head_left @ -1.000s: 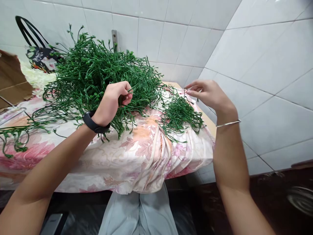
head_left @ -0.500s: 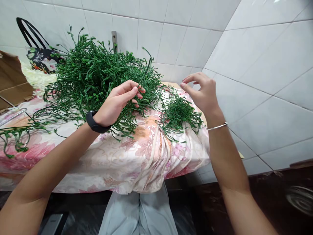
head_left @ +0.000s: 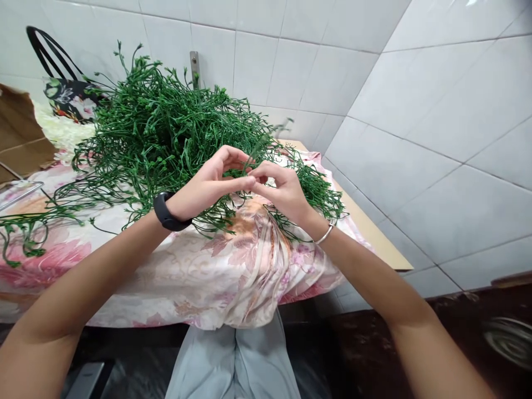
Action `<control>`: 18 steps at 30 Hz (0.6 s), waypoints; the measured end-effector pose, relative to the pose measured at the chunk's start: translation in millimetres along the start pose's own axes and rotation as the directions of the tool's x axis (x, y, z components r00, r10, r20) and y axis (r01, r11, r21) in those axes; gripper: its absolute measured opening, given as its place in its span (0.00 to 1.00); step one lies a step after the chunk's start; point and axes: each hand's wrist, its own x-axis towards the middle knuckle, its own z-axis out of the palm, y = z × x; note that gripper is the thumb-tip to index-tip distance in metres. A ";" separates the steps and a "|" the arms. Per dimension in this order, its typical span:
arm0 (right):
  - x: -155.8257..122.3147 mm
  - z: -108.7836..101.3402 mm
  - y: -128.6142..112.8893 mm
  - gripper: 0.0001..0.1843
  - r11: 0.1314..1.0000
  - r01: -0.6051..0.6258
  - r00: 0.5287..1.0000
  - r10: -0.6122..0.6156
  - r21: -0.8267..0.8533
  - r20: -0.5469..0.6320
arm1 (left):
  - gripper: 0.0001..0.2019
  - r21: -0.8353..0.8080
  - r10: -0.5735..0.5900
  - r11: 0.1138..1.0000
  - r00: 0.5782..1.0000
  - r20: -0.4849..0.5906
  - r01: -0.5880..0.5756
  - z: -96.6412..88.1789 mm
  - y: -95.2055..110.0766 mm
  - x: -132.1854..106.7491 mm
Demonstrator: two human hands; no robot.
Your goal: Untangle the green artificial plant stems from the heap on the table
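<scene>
A thin green flower stem (head_left: 266, 143) rises from between my two hands, its upper end blurred by motion. My left hand (head_left: 214, 177), with a black band on the wrist, pinches the stem's lower part between thumb and fingers. Against those fingertips, my right hand (head_left: 282, 188) is closed in a pinch at the same spot; a silver bangle circles its wrist. Behind and left of the hands lies a large heap of green stems (head_left: 166, 122) with small budded tips. A smaller pile of green stems (head_left: 322, 191) sits partly hidden behind my right hand.
A flowered cloth (head_left: 187, 282) covers the table, its front edge hanging over my knees. At the left are white petals (head_left: 68, 136), a brown cardboard piece (head_left: 20, 133) and a black floral bag (head_left: 72, 100). Tiled walls (head_left: 449, 111) stand behind and to the right.
My right hand has come left and down from above the smaller pile to meet my left hand at the stem. The stem now leans further right.
</scene>
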 end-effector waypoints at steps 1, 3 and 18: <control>0.7 -2.2 0.9 0.07 1.000 -0.007 0.999 0.008 0.023 -0.031 | 0.13 0.058 0.024 0.998 0.999 -0.024 -0.022 -0.8 1.4 -0.4; 2.7 -8.4 0.9 0.06 0.997 -0.033 0.994 0.040 0.072 -0.097 | 0.12 0.165 0.073 0.985 0.994 -0.079 -0.059 -2.4 5.4 -1.3; 1.1 -29.4 -19.9 0.10 0.850 -0.334 0.939 0.260 0.408 0.226 | 0.11 0.210 -0.020 0.977 1.000 -0.012 0.022 -7.4 13.2 0.2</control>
